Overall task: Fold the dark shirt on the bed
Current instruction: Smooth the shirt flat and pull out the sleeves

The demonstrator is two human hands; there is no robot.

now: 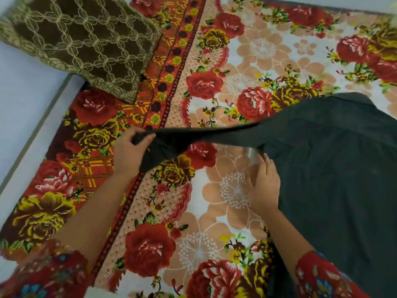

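Left hand [131,152] closed around the cuff end of the sleeve [206,136], drawing it out taut and clear of the bed. Right hand [265,186] flat and open, fingers spread, pinning the near edge of the dark shirt [335,168] just under the armpit; gripping nothing, only pressing. Shirt body spread beyond the right hand, collar end seemingly at the far side, though blurred. Floral bedsheet [214,201] between the two hands, brown patterned pillow [81,44] well beyond the left. Sleeve-folding step, by the look of it, early on. Next: carry the sleeve across onto the body, right hand holding the crease line.
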